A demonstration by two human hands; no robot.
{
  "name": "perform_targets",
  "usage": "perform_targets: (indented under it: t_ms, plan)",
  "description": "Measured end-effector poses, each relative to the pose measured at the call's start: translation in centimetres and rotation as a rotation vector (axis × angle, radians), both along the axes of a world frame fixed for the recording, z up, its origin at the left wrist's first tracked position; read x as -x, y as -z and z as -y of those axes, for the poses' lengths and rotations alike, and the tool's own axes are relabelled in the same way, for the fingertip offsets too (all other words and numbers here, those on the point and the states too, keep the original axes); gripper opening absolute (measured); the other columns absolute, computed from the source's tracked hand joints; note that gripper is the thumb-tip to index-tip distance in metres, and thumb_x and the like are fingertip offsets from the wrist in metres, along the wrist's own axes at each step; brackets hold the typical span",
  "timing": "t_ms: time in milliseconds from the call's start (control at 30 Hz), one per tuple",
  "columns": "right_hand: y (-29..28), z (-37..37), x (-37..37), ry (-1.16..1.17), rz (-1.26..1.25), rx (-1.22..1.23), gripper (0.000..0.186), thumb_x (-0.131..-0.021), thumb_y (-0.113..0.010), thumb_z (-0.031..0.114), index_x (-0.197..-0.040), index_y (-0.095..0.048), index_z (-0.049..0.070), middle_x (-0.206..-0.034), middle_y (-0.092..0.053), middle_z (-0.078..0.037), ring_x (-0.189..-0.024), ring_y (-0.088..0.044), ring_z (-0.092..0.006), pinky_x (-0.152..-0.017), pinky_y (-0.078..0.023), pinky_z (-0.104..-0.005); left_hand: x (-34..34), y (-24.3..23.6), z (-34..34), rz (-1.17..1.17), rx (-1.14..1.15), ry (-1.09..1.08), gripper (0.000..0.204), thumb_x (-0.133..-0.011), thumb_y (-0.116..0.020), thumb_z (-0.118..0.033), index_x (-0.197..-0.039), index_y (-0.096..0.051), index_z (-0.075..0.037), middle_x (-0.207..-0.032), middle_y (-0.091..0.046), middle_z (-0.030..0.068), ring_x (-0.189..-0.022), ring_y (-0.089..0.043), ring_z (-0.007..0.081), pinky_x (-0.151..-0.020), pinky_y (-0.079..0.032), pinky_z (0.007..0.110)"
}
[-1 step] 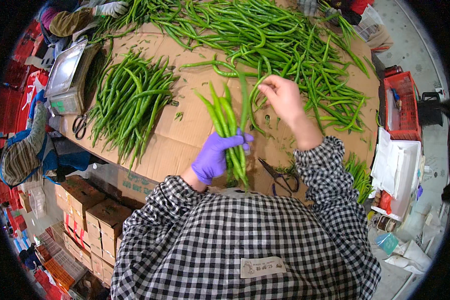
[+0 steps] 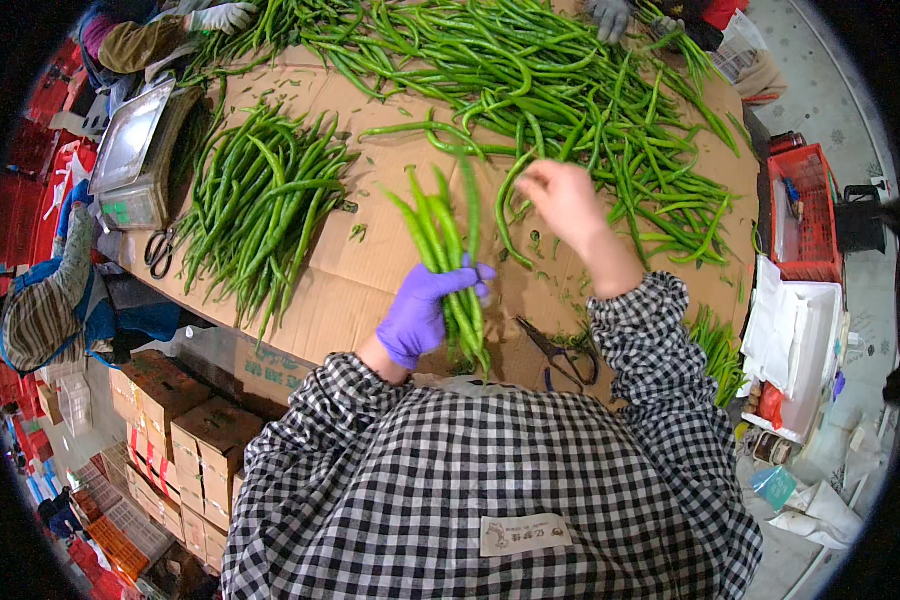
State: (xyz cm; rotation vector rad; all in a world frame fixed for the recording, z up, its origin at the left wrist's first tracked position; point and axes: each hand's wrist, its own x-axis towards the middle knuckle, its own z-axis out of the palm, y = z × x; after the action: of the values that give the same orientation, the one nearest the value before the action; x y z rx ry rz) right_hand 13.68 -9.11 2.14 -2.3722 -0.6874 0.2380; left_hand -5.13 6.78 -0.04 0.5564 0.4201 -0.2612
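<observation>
My left hand, in a purple glove, is closed around a bunch of long green chili peppers, their tips pointing away from me. One longer pepper stands up at the bunch's right side, slightly smeared by motion. My bare right hand hovers at the near edge of the big pepper pile, thumb and fingers drawn together and a little blurred. Just beside its fingertips lies a curved pepper; whether they grip anything is hidden. Dark-bladed scissors lie on the cardboard below my right wrist.
A neat heap of peppers rests at left, near another pair of scissors and a clear plastic bin. Co-workers' gloved hands reach in at the far side. A red crate and white foam box stand right.
My left hand has shifted slightly left with its bunch, and the longer pepper has moved left with it. My right hand has moved slightly. A co-worker's grey glove shows more at the far right.
</observation>
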Motion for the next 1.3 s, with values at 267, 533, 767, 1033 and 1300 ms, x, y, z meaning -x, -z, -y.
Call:
perform_targets:
  t_ms: [267, 533, 767, 1033, 1300]
  plan:
    - [5.3, -0.4, 3.5, -0.178, 0.032, 0.691, 0.037, -0.081, -0.071, 0.036, -0.08, -0.07, -0.001, -0.084, -0.069, -0.019, -0.079, -0.068, -0.0365, -0.069, -0.055, -0.0452, 0.6, 2.2, -2.5, -0.001, 0.048, -0.243, 0.019, -0.089, -0.063, -0.007, -0.105, -0.061, 0.002, -0.088, -0.063, 0.0072, -0.081, -0.064, 0.0199, -0.081, -0.057, 0.034]
    - [-0.3, 3.4, 4.1, -0.129, 0.089, 0.375, 0.02, -0.083, -0.062, 0.021, -0.089, -0.065, 0.002, -0.084, -0.066, -0.016, -0.089, -0.062, -0.0332, -0.084, -0.048, -0.048, 0.5, 1.2, -2.9, 0.103, -0.122, -0.123, 0.043, -0.084, -0.067, -0.008, -0.124, -0.055, 0.003, -0.094, -0.062, 0.0044, -0.086, -0.062, 0.0183, -0.088, -0.052, 0.035]
    - [-8.2, 5.1, 5.3, -0.435, 0.17, 0.136, 0.015, -0.089, -0.057, 0.013, -0.096, -0.067, 0.005, -0.086, -0.061, -0.007, -0.095, -0.055, -0.0261, -0.093, -0.033, -0.0403, 0.0, 0.9, -0.8, 0.159, -0.373, 0.1, 0.036, -0.078, -0.074, -0.005, -0.113, -0.064, -0.002, -0.107, -0.065, 0.0037, -0.1, -0.06, 0.0158, -0.093, -0.046, 0.03]
    - [-1.6, 1.5, 1.7, 0.05, 0.088, -0.202, 0.022, -0.088, -0.068, 0.018, -0.096, -0.068, -0.002, -0.09, -0.069, -0.014, -0.08, -0.066, -0.0297, -0.075, -0.053, -0.0393, 0.1, 0.9, -0.2, 0.101, 0.085, 0.152, 0.05, -0.086, -0.068, -0.009, -0.132, -0.048, -0.004, -0.095, -0.064, 0.004, -0.09, -0.066, 0.0206, -0.09, -0.054, 0.046]
    - [7.3, 2.1, -3.1, 0.343, -0.249, 0.216, 0.032, -0.092, -0.067, 0.03, -0.088, -0.068, -0.002, -0.071, -0.066, -0.014, -0.061, -0.064, -0.0233, -0.06, -0.051, -0.038, 0.3, 1.0, -1.6, 0.163, 0.34, 0.01, 0.052, -0.089, -0.062, -0.008, -0.138, -0.044, -0.006, -0.096, -0.062, 0.0034, -0.091, -0.065, 0.0203, -0.096, -0.05, 0.052]
